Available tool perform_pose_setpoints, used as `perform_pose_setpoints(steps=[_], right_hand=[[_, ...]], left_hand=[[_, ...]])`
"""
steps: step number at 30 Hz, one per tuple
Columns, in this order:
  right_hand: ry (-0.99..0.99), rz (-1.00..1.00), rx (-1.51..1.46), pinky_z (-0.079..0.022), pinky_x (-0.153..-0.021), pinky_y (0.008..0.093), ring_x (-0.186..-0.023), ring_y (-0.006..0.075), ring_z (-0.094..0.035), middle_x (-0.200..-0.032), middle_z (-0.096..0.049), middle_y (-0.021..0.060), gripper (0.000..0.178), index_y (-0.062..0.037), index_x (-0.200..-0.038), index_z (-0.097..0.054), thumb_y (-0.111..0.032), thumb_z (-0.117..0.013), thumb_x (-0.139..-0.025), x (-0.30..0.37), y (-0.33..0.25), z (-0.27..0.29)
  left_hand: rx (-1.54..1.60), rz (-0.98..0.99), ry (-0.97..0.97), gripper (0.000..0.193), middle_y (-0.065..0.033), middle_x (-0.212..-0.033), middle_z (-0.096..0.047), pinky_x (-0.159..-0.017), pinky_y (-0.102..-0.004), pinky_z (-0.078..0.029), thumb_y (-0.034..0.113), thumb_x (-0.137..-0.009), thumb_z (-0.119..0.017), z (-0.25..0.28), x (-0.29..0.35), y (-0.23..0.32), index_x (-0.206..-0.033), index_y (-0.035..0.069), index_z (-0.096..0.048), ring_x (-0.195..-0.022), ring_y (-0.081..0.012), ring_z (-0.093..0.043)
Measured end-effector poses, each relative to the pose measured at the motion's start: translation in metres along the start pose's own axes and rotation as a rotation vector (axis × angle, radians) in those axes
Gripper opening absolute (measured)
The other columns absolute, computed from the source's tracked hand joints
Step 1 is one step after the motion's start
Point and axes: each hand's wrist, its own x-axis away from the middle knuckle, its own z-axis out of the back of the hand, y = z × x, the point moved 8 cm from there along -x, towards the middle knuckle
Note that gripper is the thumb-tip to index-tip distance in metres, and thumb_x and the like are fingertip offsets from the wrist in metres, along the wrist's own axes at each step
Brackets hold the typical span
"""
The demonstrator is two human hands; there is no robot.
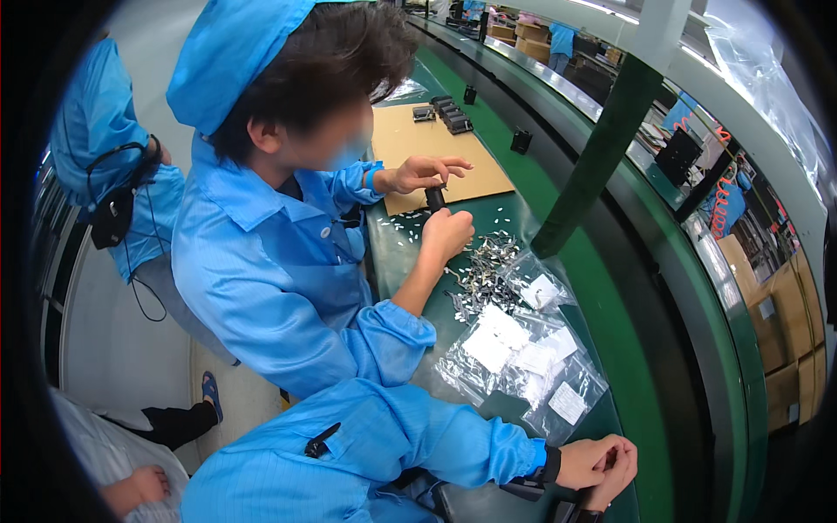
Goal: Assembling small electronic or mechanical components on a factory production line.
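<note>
We've got both our hands together down at the lower right, left hand up against right hand, fingers bent in, can't tell if they're holding anything. Near them on the green tabletop we see clear plastic bags with white slips, right by a messy pile of small parts. Beside us a co-worker in blue holds a black piece near the edge of a cardboard sheet
</note>
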Motion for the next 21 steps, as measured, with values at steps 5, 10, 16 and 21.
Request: perform_pose_setpoints(steps=[5, 10, 16, 21], right_hand=[[0.009, 0.117, 0.017, -0.046, -0.059, 0.0226, -0.066, 0.0091, -0.057, -0.079, -0.063, 0.0038, 0.023, 0.0016, -0.099, -0.063, -0.013, -0.046, -0.102, 0.001, -0.009, -0.002], [-0.017, 0.146, 0.095, -0.047, -0.06, 0.0233, -0.067, 0.0084, -0.058, -0.078, -0.063, 0.0028, 0.023, 0.0021, -0.099, -0.065, -0.011, -0.047, -0.102, -0.004, -0.01, -0.001], [-0.056, 0.234, 0.187, -0.049, -0.064, 0.0246, -0.071, 0.0099, -0.061, -0.086, -0.068, 0.004, 0.02, -0.0001, -0.106, -0.067, -0.013, -0.053, -0.102, -0.007, -0.009, 0.005], [0.181, -0.03, -0.24, -0.045, -0.054, 0.0212, -0.072, 0.0089, -0.06, -0.091, -0.066, 0.0026, 0.023, -0.0049, -0.115, -0.066, -0.022, -0.06, -0.1, 0.005, -0.025, 0.031]], left_hand=[[0.07, 0.147, -0.091, 0.064, -0.0095, -0.077, -0.066, -0.054, -0.034, -0.054, 0.01, -0.088, -0.06, 0.0, -0.001, -0.004, -0.148, 0.008, -0.035, -0.057, -0.022, -0.066], [0.16, 0.179, -0.083, 0.055, -0.0113, -0.082, -0.066, -0.049, -0.0312, -0.059, 0.006, -0.09, -0.059, 0.003, -0.004, 0.0, -0.141, 0.002, -0.04, -0.06, -0.0186, -0.069], [0.207, 0.161, -0.035, 0.047, -0.0105, -0.088, -0.065, -0.057, -0.0323, -0.061, 0.006, -0.095, -0.058, 0.006, -0.013, -0.025, -0.138, 0.0, -0.043, -0.071, -0.018, -0.07], [0.575, 0.294, 0.158, 0.015, -0.001, -0.083, -0.059, -0.064, -0.0265, -0.055, 0.02, -0.097, -0.063, 0.012, -0.014, -0.025, -0.106, 0.009, -0.059, -0.074, -0.011, -0.06]])
